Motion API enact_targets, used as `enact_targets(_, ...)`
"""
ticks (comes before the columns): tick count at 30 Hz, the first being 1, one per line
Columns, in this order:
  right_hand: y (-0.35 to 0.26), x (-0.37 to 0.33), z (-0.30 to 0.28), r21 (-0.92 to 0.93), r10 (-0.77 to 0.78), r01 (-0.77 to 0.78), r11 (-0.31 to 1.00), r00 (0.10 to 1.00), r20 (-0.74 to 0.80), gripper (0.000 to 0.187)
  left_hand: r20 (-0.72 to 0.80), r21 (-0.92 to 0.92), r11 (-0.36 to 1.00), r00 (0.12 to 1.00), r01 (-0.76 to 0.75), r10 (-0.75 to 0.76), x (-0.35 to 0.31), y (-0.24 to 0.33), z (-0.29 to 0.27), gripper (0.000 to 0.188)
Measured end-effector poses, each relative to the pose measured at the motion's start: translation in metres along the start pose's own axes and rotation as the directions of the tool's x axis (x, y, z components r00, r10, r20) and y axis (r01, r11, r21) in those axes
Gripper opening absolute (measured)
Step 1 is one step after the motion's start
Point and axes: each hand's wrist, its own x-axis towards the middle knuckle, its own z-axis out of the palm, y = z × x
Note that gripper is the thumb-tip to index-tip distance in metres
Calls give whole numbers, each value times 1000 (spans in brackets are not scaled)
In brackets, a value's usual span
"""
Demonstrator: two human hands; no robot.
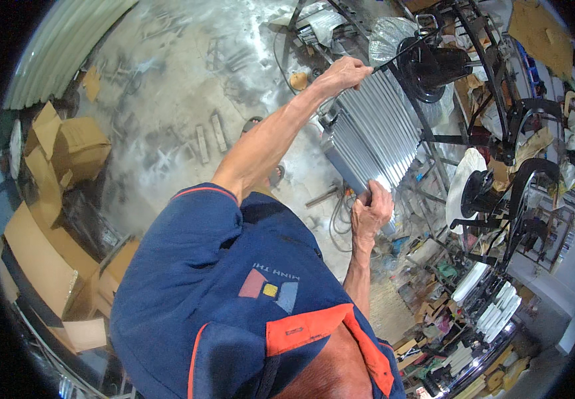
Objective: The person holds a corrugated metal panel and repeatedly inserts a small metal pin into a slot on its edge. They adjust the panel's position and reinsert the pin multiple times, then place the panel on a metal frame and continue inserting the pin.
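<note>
A row of silver metal bars lies side by side in front of me, a little right of centre. My left hand is closed at the far end of the row, beside a dark rod; what its fingers hold is hidden. At the near end, my right hand has its fingers curled over the edge of the bars, and the fingertips partly cover the bar there. A small dark fitting sits at the row's left side, below my left forearm.
Black metal frames with a black round-based part stand close on the right. Cardboard boxes are piled at the left. Loose cable and short metal strips lie on the floor. White bundled pieces are at lower right.
</note>
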Motion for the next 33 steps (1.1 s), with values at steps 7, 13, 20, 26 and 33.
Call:
enact_targets(7, -1, 7, 3, 20, 2, -2, 1000, 1000, -2, 35, -216, -298, 914, 952, -274, 215, -137, -25, -4, 42)
enact_targets(13, -2, 7, 1, 10, 15, -15, 1000, 1000, 11, 34, -275, 79, 993, 959, 93, -68, -210, -163, -29, 37)
enact_targets(20, -1, 7, -1, 23, -19, 18, 1000, 1000, 24, 37, -130, 299, 952, 991, 59, -21, -94, -217, -13, 26)
enact_targets(26, 0, 0, 3, 14, -37, 38, 999, 999, -18, 40, -32, -301, 885, 923, 356, -383, 23, -181, 8, 18)
enact_targets(33, -3, 2, -1, 14, 27, -27, 1000, 1000, 12, 35, 17, -220, 974, 998, -48, 53, 20, -20, 11, 27)
